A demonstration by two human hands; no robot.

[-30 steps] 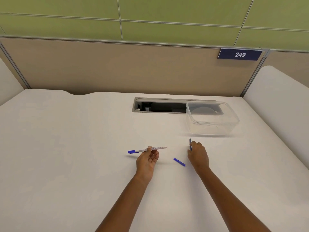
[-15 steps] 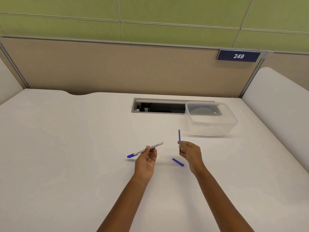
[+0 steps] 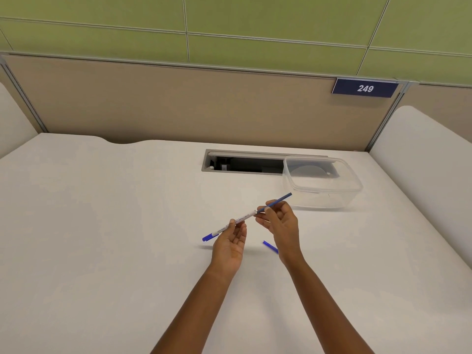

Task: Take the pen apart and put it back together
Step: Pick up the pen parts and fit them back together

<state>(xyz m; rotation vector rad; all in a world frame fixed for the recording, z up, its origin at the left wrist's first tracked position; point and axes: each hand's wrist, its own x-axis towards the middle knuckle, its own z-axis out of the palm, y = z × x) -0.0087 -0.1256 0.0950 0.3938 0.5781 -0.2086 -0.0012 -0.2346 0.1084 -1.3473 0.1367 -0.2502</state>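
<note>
My left hand (image 3: 229, 245) pinches a white pen barrel (image 3: 242, 217) with printed text and a blue end cap (image 3: 208, 237) at its lower left, held above the table. My right hand (image 3: 282, 223) holds a thin blue ink refill (image 3: 278, 200) between its fingertips, slanting up to the right. The refill's lower end meets the barrel's open right end; how far in it sits cannot be told. A small blue pen piece (image 3: 270, 247) lies on the white table (image 3: 102, 251) just below my right hand.
A clear plastic container (image 3: 323, 183) stands at the back right, partly over a rectangular cable slot (image 3: 242, 163) in the table. A beige partition with a "249" sign (image 3: 364, 88) closes the far edge. White side panels stand at left and right.
My right hand lifted the blue refill off the table, swung it from upright to slanted and brought it to the barrel's open end. My left hand tilted the barrel up toward it.
</note>
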